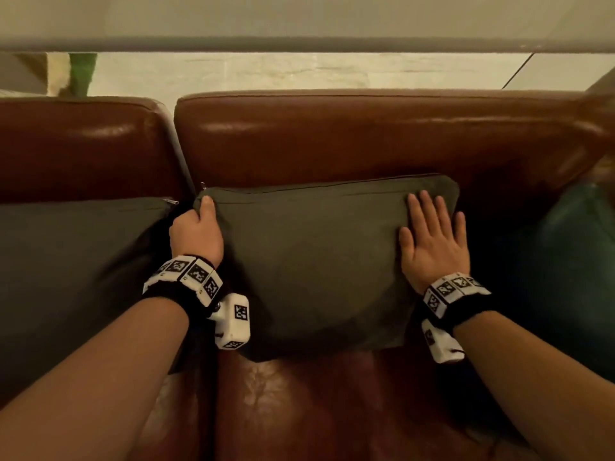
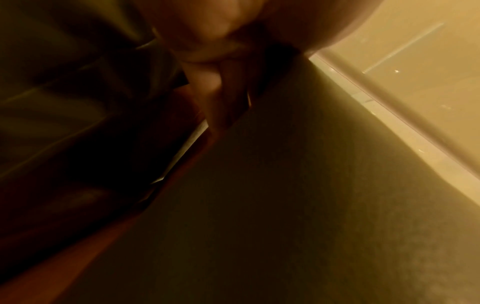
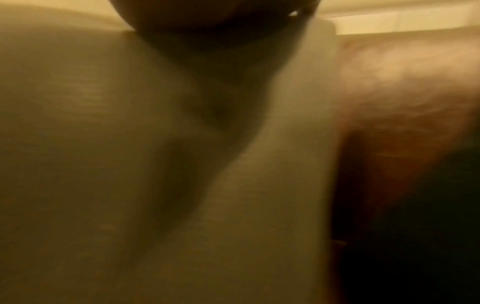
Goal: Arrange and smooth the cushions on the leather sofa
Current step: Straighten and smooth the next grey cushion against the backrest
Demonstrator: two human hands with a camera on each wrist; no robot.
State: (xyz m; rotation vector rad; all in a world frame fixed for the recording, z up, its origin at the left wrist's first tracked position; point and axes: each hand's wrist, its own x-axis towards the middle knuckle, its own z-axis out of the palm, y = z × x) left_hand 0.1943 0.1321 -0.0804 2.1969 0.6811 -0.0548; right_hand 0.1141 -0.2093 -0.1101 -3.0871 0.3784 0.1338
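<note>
Olive-grey cushion [image 1: 316, 261] — glossy reddish-brown leather sofa [image 1: 366, 141] — black-and-white checkered wristbands [image 1: 186, 277].

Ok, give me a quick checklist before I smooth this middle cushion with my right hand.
1. Left hand grips the cushion's upper left corner: ok.
2. Right hand lies flat, fingers straight, on the cushion's right side: ok.
3. Cushion leans against the backrest: ok.
4. Cushion's top edge is level: not ok, the right end sits higher.
5. Gap to the left cushion: cannot tell, the left hand and shadow cover it.
6. Cushion's bottom edge sits flat on the seat: cannot tell, it is in shadow.
</note>
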